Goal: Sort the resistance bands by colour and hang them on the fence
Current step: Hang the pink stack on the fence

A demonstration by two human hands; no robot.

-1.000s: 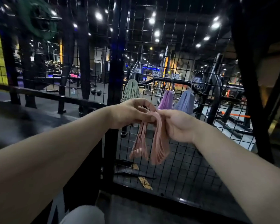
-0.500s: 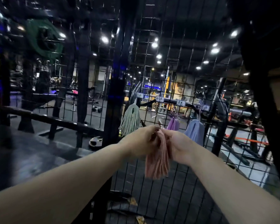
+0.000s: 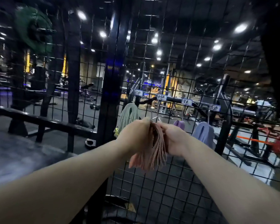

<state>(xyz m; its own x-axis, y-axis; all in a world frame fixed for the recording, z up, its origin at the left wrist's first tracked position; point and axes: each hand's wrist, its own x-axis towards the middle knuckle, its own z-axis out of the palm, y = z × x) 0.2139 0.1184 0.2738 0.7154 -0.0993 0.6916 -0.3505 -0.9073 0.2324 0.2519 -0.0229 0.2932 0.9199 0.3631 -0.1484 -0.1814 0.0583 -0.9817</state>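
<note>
1. Gym machines glow behind the wire fence [image 3: 111, 78]; green bands [image 3: 129, 115] hang on it.
2. Left hand [image 3: 136, 136] and right hand [image 3: 173, 139] both grip the pink bands [image 3: 153, 152], close to the fence, unhung.
3. Purple bands [image 3: 179, 124] and blue bands [image 3: 203, 135] hang; seemingly 1 colour remains.

pink bands [image 3: 153, 156], green bands [image 3: 129, 118], black fence [image 3: 111, 102]

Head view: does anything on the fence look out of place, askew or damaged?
Nothing stands out. The green bands, purple bands and blue bands each hang in a separate bunch on the fence. The pink bands are not hung yet: left hand and right hand both grip them.
</note>
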